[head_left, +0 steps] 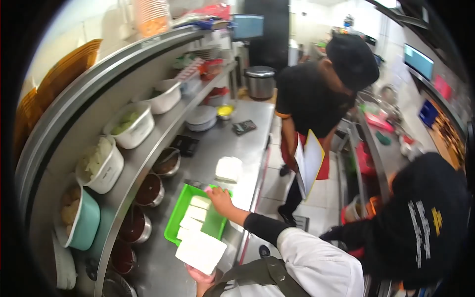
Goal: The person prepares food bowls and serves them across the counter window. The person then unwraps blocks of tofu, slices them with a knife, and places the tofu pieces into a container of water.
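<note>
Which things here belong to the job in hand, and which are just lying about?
Apparently in the job:
- green tray
- white pieces inside it
- white slab-like thing, held from below by the left hand
- right hand, at the tray's far end

Probably just lying about:
- stacked white plates
- black device
- yellow-topped tub

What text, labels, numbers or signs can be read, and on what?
None legible.
Black jacket, back: white and yellow print, too blurred.
White tubs, fronts: small dark marks, too small.
Left screen, right screen: content too blurred.
Dark flat item: pale marks, too small.
</note>
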`<state>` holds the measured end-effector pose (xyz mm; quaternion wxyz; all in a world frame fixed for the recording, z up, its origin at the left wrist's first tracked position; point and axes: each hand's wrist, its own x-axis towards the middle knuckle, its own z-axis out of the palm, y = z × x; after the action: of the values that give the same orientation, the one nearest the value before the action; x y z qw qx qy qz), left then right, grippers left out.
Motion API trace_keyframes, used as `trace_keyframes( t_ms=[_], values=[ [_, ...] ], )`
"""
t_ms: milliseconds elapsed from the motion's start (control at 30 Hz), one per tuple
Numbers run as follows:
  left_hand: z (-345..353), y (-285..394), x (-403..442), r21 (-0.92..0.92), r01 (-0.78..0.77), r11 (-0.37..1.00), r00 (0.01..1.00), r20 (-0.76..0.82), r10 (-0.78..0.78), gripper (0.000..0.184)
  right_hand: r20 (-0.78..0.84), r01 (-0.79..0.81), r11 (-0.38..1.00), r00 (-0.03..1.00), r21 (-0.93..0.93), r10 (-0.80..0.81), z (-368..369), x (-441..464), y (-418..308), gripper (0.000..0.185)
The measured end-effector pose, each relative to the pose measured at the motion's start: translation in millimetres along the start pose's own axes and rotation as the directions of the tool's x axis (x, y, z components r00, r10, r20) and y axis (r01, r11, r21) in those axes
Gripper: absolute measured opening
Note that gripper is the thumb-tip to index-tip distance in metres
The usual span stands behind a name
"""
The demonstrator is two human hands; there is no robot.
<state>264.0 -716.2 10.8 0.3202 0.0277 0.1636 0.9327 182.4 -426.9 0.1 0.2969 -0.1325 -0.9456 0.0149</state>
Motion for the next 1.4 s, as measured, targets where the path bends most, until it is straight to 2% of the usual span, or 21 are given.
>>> trace_keyframes(
  t_ms=[67, 133, 167, 200, 233, 300, 333, 367, 400, 467, 567, 667, 800, 900, 1000, 1067, 1100, 1200, 1233, 1333, 1400],
  values=[
    [31, -15, 19, -0.022, -0.033, 0.999, 0.996, -0.082, 0.031, 0.054, -0.053, 0.004, 1.000, 0.999, -0.024, -0.005, 24, 5, 6, 0.027],
    [36, -24, 30, 0.054, -0.132, 0.990, 0.975, -0.174, 0.139, 0.056, 0.197, -0.027, 0.988, 0.980, 0.153, -0.004, 39, 8, 14, 0.022],
    [50, -28, 38, 0.023, -0.162, 0.987, 0.977, -0.135, 0.163, 0.057, 0.303, -0.099, 0.962, 0.953, 0.253, 0.018, 34, 13, 17, 0.023],
    [68, -31, 50, -0.014, -0.199, 0.980, 0.975, -0.104, 0.196, 0.059, 0.474, -0.324, 0.849, 0.875, 0.418, 0.101, 5, 25, 17, 0.030],
    [84, -28, 62, -0.143, -0.178, 0.974, 0.984, -0.049, 0.173, 0.062, 0.465, -0.384, 0.794, 0.873, 0.471, 0.146, 5, 27, 18, 0.041],
    [84, -25, 77, -0.137, -0.248, 0.959, 0.967, 0.017, 0.252, 0.064, 0.467, -0.445, 0.710, 0.865, 0.546, 0.182, -24, 32, 21, 0.037],
    [96, -23, 85, -0.181, -0.294, 0.939, 0.955, -0.024, 0.294, 0.062, 0.493, -0.445, 0.603, 0.865, 0.662, 0.096, -35, 34, 28, 0.029],
    [99, -18, 96, -0.172, -0.295, 0.940, 0.955, -0.018, 0.297, 0.062, 0.750, -0.731, 0.298, 0.658, 0.614, 0.070, -60, 40, 25, 0.020],
    [99, -16, 102, -0.194, -0.318, 0.928, 0.948, -0.033, 0.318, 0.063, 0.840, -0.834, 0.099, 0.536, 0.543, -0.091, -64, 39, 28, 0.018],
    [97, -11, 116, -0.233, -0.331, 0.914, 0.943, -0.039, 0.331, 0.063, 0.842, -0.854, -0.227, 0.509, 0.469, -0.177, -86, 35, 17, 0.020],
    [105, -9, 117, -0.155, -0.310, 0.938, 0.951, -0.036, 0.308, 0.063, 0.782, -0.789, -0.200, 0.609, 0.581, -0.131, -109, 29, 10, 0.024],
    [106, -3, 126, -0.196, -0.302, 0.933, 0.949, 0.030, 0.313, 0.063, 0.703, -0.704, 0.062, 0.690, 0.707, -0.175, -134, 40, 20, 0.025],
    [93, 5, 138, -0.294, -0.241, 0.925, 0.949, 0.127, 0.287, 0.062, 0.627, -0.636, -0.268, 0.768, 0.723, -0.131, -122, 28, -21, 0.036],
    [96, 12, 136, -0.201, -0.234, 0.951, 0.968, 0.048, 0.248, 0.063, 0.699, -0.703, -0.251, 0.705, 0.666, -0.122, -152, 51, -37, 0.045],
    [102, 41, 119, 0.202, -0.169, 0.965, 0.983, 0.100, 0.152, 0.072, 0.657, -0.673, -0.333, 0.733, 0.661, -0.179, -175, 78, -41, 0.047],
    [111, 67, 116, 0.066, -0.042, 0.997, 0.988, 0.149, 0.032, 0.078, 0.615, -0.668, -0.129, 0.731, 0.733, -0.296, -200, 104, -38, 0.051],
    [112, 74, 117, -0.002, 0.017, 1.000, 0.983, 0.183, -0.016, 0.082, 0.664, -0.671, 0.080, 0.698, 0.737, -0.267, -178, 104, -32, 0.052],
    [90, 54, 123, -0.094, 0.008, 0.995, 0.993, 0.117, 0.004, 0.091, 0.705, -0.640, 0.300, 0.619, 0.708, -0.346, -139, 100, -47, 0.042],
    [74, 44, 122, -0.159, -0.009, 0.987, 0.999, 0.050, 0.017, 0.092, 0.619, -0.480, 0.429, 0.730, 0.766, -0.290, -111, 85, -52, 0.034],
    [60, 34, 112, -0.116, -0.020, 0.993, 0.993, 0.117, 0.034, 0.092, 0.257, -0.085, 0.638, 0.949, 0.765, -0.181, -85, 59, -53, 0.031],
    [45, 35, 108, -0.100, -0.053, 0.994, 0.997, 0.044, 0.057, 0.090, 0.419, -0.193, 0.698, 0.892, 0.689, -0.167, -123, 61, -53, 0.026]
  ],
)
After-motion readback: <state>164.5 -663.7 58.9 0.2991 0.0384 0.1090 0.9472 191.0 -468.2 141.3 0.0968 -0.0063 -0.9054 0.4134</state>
